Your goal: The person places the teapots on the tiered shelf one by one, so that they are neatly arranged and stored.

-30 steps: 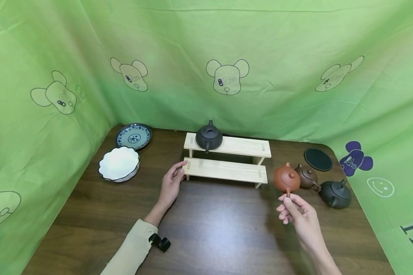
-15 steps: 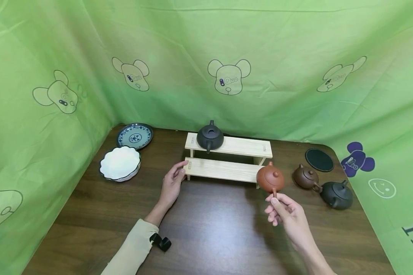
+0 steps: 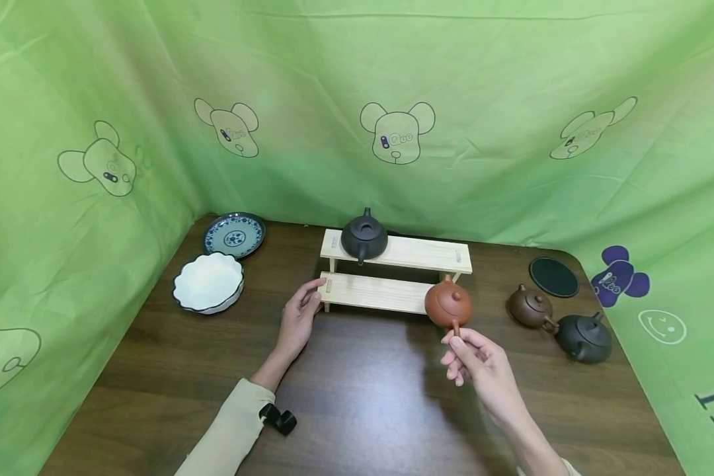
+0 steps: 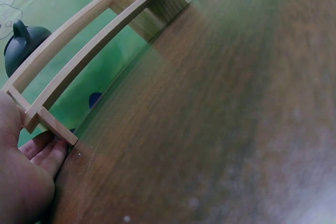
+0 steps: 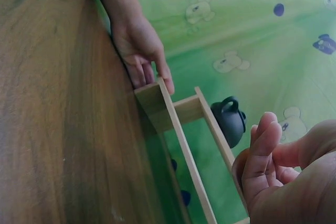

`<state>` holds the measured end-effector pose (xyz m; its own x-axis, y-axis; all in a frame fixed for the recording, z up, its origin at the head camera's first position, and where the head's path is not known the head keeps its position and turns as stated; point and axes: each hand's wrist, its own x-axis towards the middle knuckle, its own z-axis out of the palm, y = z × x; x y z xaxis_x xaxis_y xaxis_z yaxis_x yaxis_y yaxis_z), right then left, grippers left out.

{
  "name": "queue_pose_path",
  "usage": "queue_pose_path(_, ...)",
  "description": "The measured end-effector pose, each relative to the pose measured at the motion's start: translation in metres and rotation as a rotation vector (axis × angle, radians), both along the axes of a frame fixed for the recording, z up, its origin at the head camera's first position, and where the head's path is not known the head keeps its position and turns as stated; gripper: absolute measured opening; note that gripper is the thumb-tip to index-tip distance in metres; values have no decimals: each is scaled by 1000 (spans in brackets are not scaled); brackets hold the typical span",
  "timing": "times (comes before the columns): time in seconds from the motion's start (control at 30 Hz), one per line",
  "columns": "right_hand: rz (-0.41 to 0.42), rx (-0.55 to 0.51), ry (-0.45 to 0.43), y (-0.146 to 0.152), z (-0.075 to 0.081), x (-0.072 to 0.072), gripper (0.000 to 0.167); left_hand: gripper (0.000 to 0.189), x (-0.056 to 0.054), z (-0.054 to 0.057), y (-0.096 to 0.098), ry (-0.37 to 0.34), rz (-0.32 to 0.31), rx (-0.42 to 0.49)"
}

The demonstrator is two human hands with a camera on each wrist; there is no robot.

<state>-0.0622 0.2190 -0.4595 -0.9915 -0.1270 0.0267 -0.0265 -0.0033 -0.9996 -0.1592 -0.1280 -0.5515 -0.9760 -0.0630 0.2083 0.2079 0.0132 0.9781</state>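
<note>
An orange-brown clay teapot (image 3: 448, 303) hangs over the right end of the lower wooden shelf (image 3: 375, 292). My right hand (image 3: 482, 363) pinches it by the handle between thumb and fingers. In the right wrist view, the fingers (image 5: 262, 156) hide most of that pot. My left hand (image 3: 297, 320) holds the left end of the lower shelf. Seen from the left wrist, its fingers (image 4: 48, 153) lie beside the shelf's leg. On the left part of the raised back shelf (image 3: 428, 253) sits a black teapot (image 3: 364, 238).
On the right of the table (image 3: 381, 403) stand a dark brown teapot (image 3: 529, 307) and another black teapot (image 3: 584, 338), near a dark round coaster (image 3: 553, 277). A scalloped white bowl (image 3: 208, 283) and a blue patterned plate (image 3: 235, 235) are at the left. Green cloth (image 3: 309, 132) surrounds the table.
My right hand has carried the orange-brown teapot leftward, from beside the dark brown teapot to over the lower shelf's right end. The left hand stays at the shelf.
</note>
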Motion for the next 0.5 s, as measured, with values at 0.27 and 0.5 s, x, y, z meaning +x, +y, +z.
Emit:
queue_pose_path(0.27,-7,22,10,-9,5,-11,27,32,3,5,1,-22,11,-7)
queue_pose_path(0.5,-41,58,33,-13,8,-22,21,32,3,7,2,-48,25,-34)
